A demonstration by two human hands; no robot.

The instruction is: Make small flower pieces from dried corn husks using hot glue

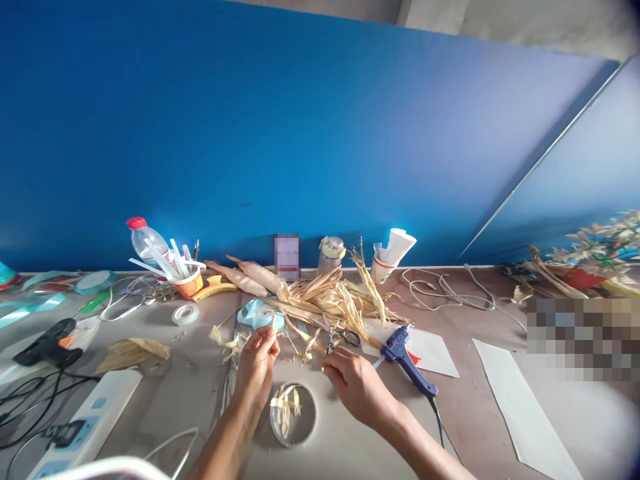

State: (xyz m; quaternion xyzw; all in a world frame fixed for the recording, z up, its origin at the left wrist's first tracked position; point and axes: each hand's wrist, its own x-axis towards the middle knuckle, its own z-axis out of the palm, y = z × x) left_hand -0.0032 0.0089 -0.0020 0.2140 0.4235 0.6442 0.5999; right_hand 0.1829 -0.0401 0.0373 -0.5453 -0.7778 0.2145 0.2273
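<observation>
My left hand is raised over the table, thumb and fingers pinched on a small pale strip of corn husk. To its right my right hand is closed with its knuckles up; what its fingertips hold, if anything, is too small to make out. Scissors lie just beyond the right hand. Between my forearms stands a round container with several short husk strips in it. Behind both hands is a heap of dried corn husks, beside a light blue ribbon bundle.
At right a blue glue gun rests on white paper. Along the back stand a jar, a paper cup and a bottle. A tape roll, power strip and cables are at left.
</observation>
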